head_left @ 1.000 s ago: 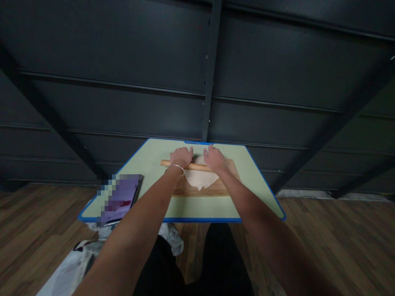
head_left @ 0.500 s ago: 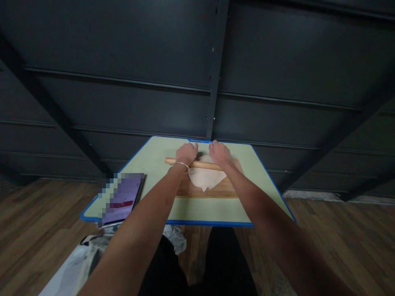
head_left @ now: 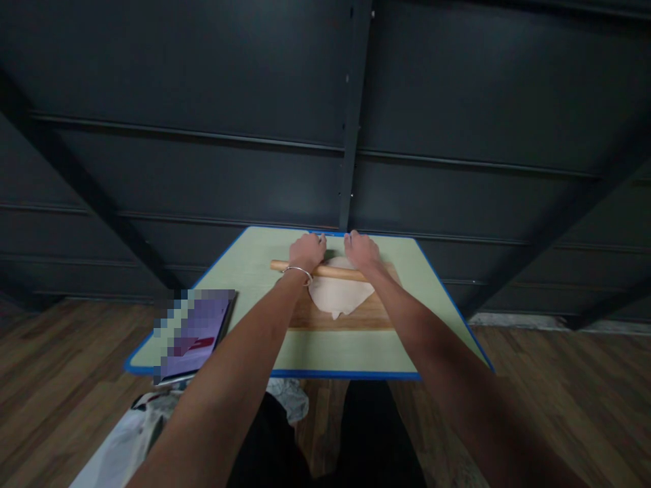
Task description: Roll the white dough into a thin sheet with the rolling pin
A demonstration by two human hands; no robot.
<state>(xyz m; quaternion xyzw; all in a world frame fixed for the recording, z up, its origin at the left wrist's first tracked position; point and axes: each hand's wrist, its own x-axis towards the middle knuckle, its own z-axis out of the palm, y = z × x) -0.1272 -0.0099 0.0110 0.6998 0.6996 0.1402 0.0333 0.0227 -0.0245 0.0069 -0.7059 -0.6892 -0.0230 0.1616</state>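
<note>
A wooden rolling pin (head_left: 338,272) lies across a pale, thin sheet of dough (head_left: 340,297) on a wooden board (head_left: 379,317). My left hand (head_left: 306,249) presses on the pin's left part, fingers curled over its far side; the pin's left end sticks out past the wrist, which wears a bracelet. On the right part of the pin rests my right hand (head_left: 361,249), its fingers bent likewise. The right end of the pin is hidden behind my hand and forearm. Below the pin, the dough's near edge is uneven, with a small pointed flap.
The board stands on a small pale-green table (head_left: 350,352) with a blue rim. A tablet-like device (head_left: 203,332), partly pixelated, lies at the table's left edge. Dark metal panels (head_left: 228,176) rise behind. White bags (head_left: 287,400) lie below the table near my legs.
Both hands stay on the rolling pin, which has hardly moved over the dough. The whole view has shifted slightly.
</note>
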